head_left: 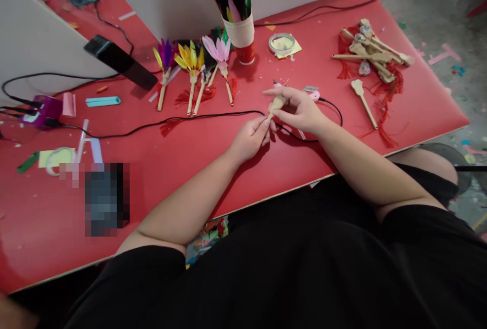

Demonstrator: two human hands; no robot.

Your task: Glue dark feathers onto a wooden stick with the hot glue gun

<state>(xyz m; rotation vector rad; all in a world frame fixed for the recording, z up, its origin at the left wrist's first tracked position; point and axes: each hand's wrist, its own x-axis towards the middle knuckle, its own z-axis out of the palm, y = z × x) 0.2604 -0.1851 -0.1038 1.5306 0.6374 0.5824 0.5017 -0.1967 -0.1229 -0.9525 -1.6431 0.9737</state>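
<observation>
Here, both arms reach fwd over the red desk [182,156], elbows bent, forearms converging nr. its middle like an inverted V. L forearm [186,194] slants up & R-ward; R forearm [363,164] slants up & L-ward. L grip [249,138]: closed on a wooden piece [279,102], thumb laid along the narrow part, other fingers curled beneath. R grip [300,109]: back of hand up, thumb at the near edge of the broad end, index extended L-ward past it; can't tell whether it pinches or merely touches. The wooden piece thus sits btwn the two, tilted, broad end pointing away from the body & R-ward.

Surroundings: pink tool [315,96], partly hidden behind R grip, w/ black cord [341,116] looping to its R. Far R, pile of similar pieces [375,57] w/ red tassels [393,90]; a single piece [364,103] lies just beside, nearer the body. L of centre, feather-topped sticks [191,83] in a row; behind the hands, paper cup [239,32] w/ feathers & tape roll [271,45].
</observation>
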